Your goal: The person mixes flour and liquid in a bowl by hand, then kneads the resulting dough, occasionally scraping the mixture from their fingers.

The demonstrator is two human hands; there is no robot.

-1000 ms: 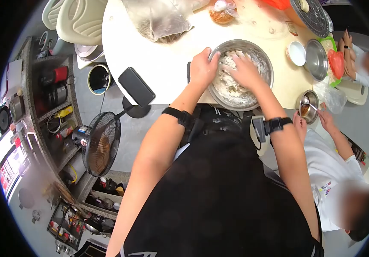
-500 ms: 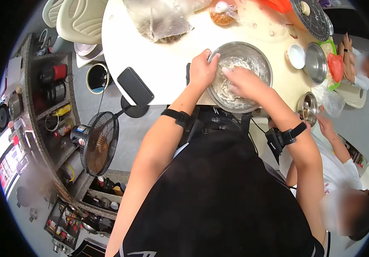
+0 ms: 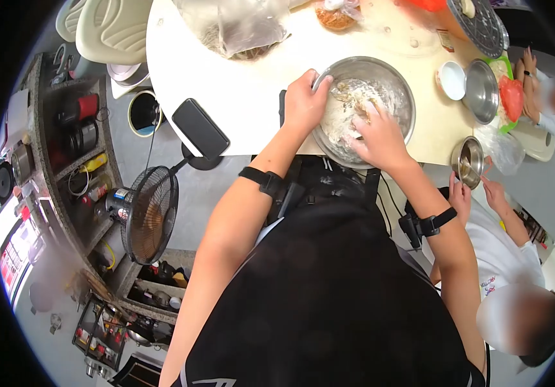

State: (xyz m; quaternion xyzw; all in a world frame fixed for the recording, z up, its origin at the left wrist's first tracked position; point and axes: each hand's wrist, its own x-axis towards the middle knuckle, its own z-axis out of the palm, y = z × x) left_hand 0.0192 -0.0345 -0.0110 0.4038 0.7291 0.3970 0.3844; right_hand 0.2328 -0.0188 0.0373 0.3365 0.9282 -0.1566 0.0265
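Note:
A metal mixing bowl (image 3: 408,97) stands near the table's front edge, holding a floury, shaggy dough mix (image 3: 348,103). My left hand (image 3: 306,100) is closed on the bowl's left rim, thumb on the inner side. Inside the bowl, my right hand (image 3: 379,137) reaches down with its fingers bent and apart, the tips at the mix. Bits of flour or dough cling to these fingers. Whether any dough is pinched between them does not show; the hand looks loosely spread.
A black phone (image 3: 200,129) lies left of the bowl, above a fan (image 3: 152,215). Plastic bags (image 3: 248,29) lie at the back. A white bowl (image 3: 451,80) and a steel basin (image 3: 482,91) stand right. A co-worker's hands (image 3: 463,197) hold a small metal bowl (image 3: 467,161).
My right hand has shifted right within the bowl, and its fingers have spread, uncovering more of the mix. My left hand stays on the rim.

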